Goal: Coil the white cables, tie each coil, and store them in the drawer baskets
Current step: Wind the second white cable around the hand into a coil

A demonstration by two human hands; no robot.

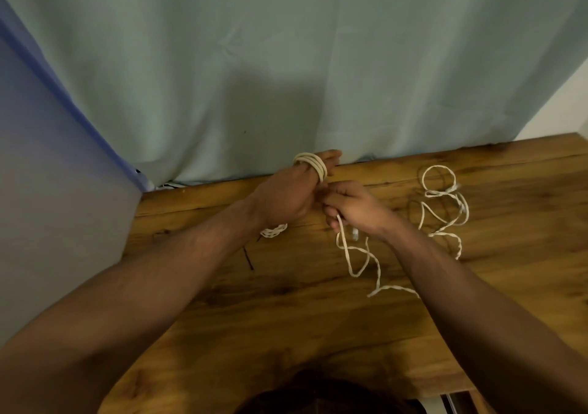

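Nearest me, the slack of the white cable (359, 260) lies in loose bends on the wooden table (286, 318). It runs up into my right hand (353, 210), whose fingers are curled round it in a pinch. Just beyond, my left hand (286, 197) has its fingers stretched fairly straight as a former, with several turns (313, 165) wound round them.

I judge this to be the coiling step, roughly midway through this cable. To do it well I'd let the slack slide through the right-hand pinch under light tension and lay each turn beside the last, not across it. I'd also leave enough tail to tie. Wraps pulled too tight would be hard to slip off.

A small white bundle (273, 231) peeks from under the left wrist; I cannot tell whether it is tied. Farther right, a second white cable (445, 203) lies loose. Behind hangs a pale curtain (286, 63). No drawer baskets are in view.
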